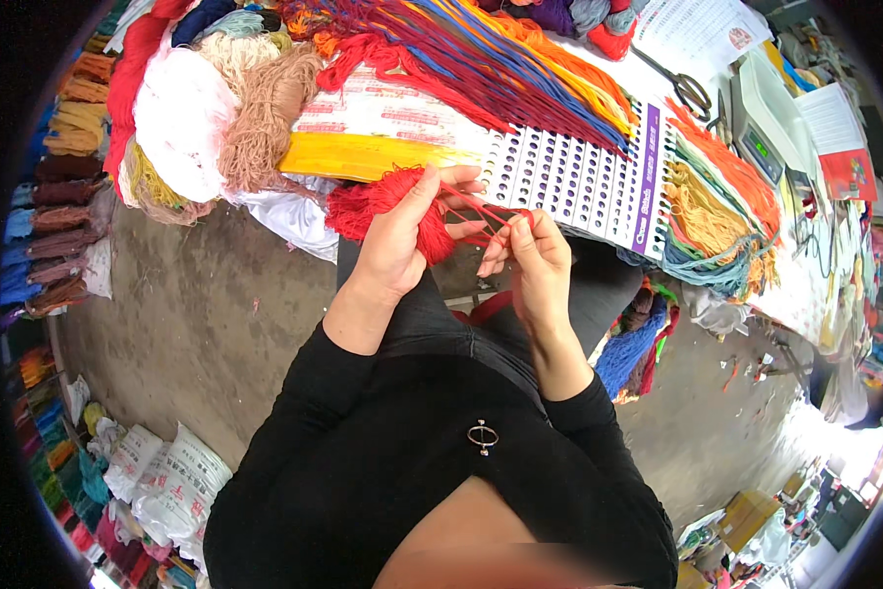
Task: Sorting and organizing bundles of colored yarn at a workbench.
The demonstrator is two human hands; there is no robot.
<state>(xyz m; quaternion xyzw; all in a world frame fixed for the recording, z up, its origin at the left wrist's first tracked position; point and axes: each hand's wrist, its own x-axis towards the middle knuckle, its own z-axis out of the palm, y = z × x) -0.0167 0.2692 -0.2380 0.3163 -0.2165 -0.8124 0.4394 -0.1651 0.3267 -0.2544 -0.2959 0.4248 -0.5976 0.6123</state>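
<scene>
My left hand is closed around a bundle of red thread, whose loose mass bulges out on the hand's left side. Several red strands run from its fingers across to my right hand. There the thumb and fingers pinch the strands, a short way apart from the left hand. Both hands are held above my lap, at the near edge of the table. Just beyond them lies a white card with rows of punched holes and a purple strip. Long red, blue and orange threads lie over its far part.
White yarn and brown yarn are heaped on the table's left. To the right are green and yellow threads, black scissors and a scale. Coloured skeins hang at far left. White sacks sit at lower left.
</scene>
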